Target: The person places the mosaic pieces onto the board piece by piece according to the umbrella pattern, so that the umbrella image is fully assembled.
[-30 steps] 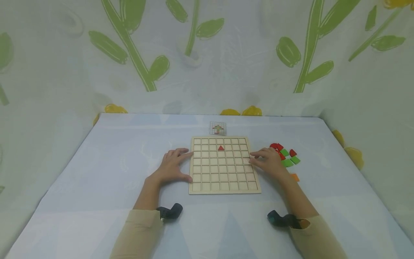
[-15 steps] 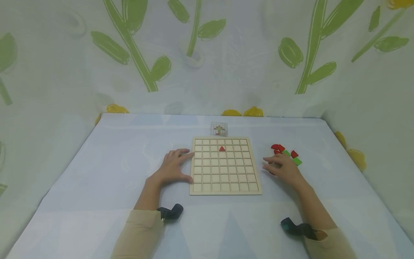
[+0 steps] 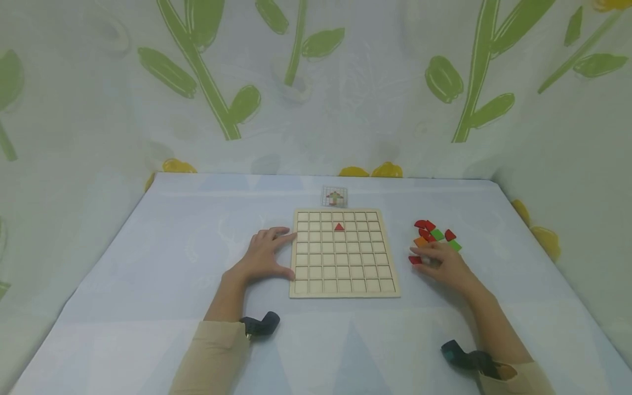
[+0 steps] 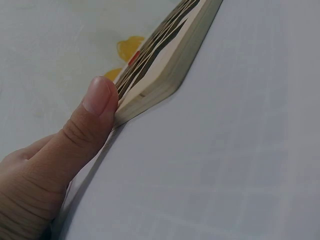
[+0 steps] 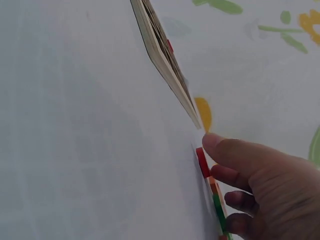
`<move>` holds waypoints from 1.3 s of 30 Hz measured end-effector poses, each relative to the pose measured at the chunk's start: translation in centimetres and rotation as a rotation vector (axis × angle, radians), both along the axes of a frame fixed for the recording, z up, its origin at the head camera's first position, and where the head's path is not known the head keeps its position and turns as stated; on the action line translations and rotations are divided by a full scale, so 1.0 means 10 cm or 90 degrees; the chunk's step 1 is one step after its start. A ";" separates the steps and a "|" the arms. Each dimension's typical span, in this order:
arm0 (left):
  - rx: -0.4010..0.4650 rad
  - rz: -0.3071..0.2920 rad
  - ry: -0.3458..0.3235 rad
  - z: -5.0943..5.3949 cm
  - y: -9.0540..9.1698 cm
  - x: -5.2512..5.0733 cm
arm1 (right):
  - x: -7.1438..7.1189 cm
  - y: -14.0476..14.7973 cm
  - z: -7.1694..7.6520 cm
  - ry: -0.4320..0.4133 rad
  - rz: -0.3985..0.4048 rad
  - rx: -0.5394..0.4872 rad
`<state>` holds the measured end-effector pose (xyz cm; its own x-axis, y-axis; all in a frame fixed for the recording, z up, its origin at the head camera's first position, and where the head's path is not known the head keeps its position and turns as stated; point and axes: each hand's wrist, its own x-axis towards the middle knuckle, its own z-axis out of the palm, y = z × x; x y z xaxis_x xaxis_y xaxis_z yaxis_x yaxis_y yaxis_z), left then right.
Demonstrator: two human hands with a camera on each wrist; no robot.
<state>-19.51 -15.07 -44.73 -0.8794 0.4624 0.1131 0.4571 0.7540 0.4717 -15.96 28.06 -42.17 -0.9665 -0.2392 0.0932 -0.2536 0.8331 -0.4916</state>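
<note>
A square wooden grid board [image 3: 344, 296] lies flat, with one red triangle [image 3: 338, 226] in a cell of its second row. My left hand [image 3: 261, 253] touches the board's left edge with spread thumb and fingers. In the left wrist view, the thumb [image 4: 95, 112] lies against the board's corner. My right hand [image 3: 446, 266] is over the loose pieces right of the board, thumb and fingers apart. A red piece [image 3: 415, 260] is by its fingertips; I see no grip on it. In the right wrist view, the red piece [image 5: 202, 162] is beside the thumb.
Around the right hand lie an orange piece [image 3: 421, 241], green pieces [image 3: 455, 246] and several red pieces [image 3: 450, 235]; the hand partly covers the pile. Behind the board lies a small pattern card [image 3: 334, 196]. A patterned cloth wall [image 3: 316, 120] rises beyond the table.
My right hand has moved away from the board's right edge, rightward and nearer me, to the loose pieces. An orange and a red piece now show beside it. My left hand stays put.
</note>
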 end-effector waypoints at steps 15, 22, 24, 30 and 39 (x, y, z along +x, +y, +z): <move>0.007 0.003 -0.015 -0.03 0.00 -0.02 | 0.03 0.01 -0.01 -0.031 -0.009 0.050; 0.006 0.000 -0.011 -0.03 0.00 -0.02 | 0.02 0.02 -0.02 -0.015 -0.002 0.043; 0.004 0.001 -0.010 -0.03 0.00 -0.02 | 0.01 0.02 -0.02 -0.017 -0.003 0.043; 0.001 0.002 -0.004 -0.02 -0.01 -0.01 | 0.00 0.01 -0.02 -0.033 -0.017 0.034; 0.002 0.002 -0.006 -0.01 0.00 -0.01 | -0.01 -0.02 0.00 -0.039 -0.015 0.021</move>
<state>-19.60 -15.10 -44.86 -0.8819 0.4592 0.1066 0.4504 0.7542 0.4779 -16.05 27.83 -42.20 -0.9755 -0.2186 0.0265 -0.2044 0.8543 -0.4780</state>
